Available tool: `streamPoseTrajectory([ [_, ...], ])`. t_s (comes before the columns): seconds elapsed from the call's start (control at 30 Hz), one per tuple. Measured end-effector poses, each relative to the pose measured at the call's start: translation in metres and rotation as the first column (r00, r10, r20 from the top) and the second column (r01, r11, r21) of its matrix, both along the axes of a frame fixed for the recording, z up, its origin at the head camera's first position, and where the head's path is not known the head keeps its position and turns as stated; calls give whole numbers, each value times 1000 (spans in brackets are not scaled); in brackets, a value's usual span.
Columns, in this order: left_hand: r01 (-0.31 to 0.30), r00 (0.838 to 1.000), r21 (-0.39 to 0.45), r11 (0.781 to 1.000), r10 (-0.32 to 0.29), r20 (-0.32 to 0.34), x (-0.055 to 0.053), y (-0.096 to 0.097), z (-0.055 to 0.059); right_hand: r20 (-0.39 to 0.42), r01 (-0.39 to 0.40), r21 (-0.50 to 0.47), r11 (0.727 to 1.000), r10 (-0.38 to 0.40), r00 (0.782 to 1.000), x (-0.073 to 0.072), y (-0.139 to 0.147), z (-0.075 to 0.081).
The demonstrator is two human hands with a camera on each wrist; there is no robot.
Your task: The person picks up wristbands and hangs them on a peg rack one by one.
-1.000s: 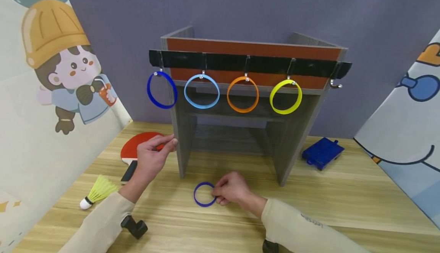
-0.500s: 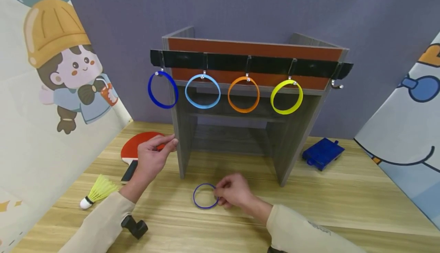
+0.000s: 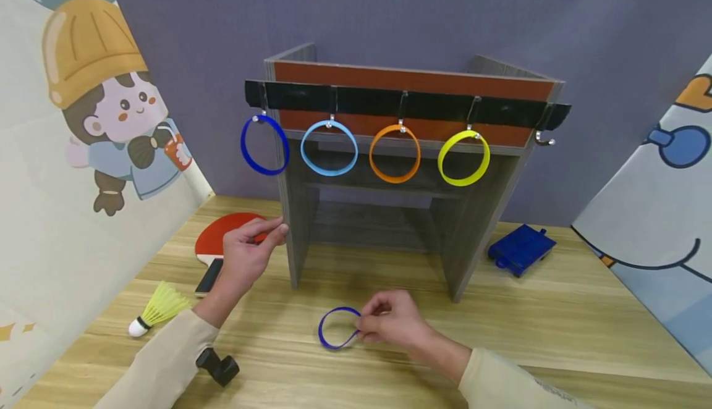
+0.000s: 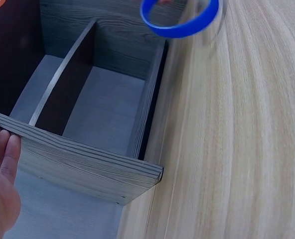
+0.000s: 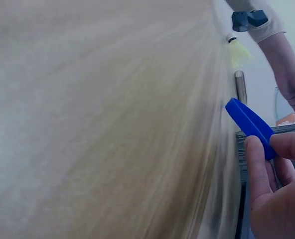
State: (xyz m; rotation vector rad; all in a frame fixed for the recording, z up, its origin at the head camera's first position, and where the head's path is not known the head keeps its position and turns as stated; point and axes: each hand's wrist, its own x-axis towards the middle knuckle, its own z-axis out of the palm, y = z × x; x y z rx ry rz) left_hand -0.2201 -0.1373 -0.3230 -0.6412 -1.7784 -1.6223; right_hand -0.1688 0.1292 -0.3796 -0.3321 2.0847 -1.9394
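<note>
A dark blue silicone wristband is pinched by my right hand between thumb and fingers, low over the table in front of the shelf. In the right wrist view, the wristband appears nearly edge-on. My left hand holds the front edge of the grey wooden shelf's left side panel with thumb and fingertips. Along the shelf's black hook strip hang a dark blue wristband, a light blue wristband, an orange wristband and a yellow wristband. The rightmost hook carries nothing.
A red table tennis paddle lies behind my left forearm. Nearer, a yellow shuttlecock rests on the wooden table. A dark blue plastic object sits right of the shelf. Printed cloth walls stand on both sides.
My right hand has moved right and slightly nearer with the blue wristband, which has turned and lifted a little. The left hand and the hanging wristbands have kept their places.
</note>
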Motion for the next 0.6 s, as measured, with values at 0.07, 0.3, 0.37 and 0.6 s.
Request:
streamPoseTrajectory([
  [0.07,-2,1000,-1,1000,2,3,0,0,0,1,-2,-24,1000,2,1000,3,3,3],
  [0.3,3,1000,39,999,-3,13,-9,-4,-12,26,28,-119,993,-25,999,11,14,17],
  [0.37,7,1000,55,998,-7,15,-14,-6,-18,12,33,-134,990,-32,999,13,18,21],
  [0.6,8,1000,75,997,-10,23,-17,-6,-20,-54,23,-255,967,-38,998,19,28,39],
])
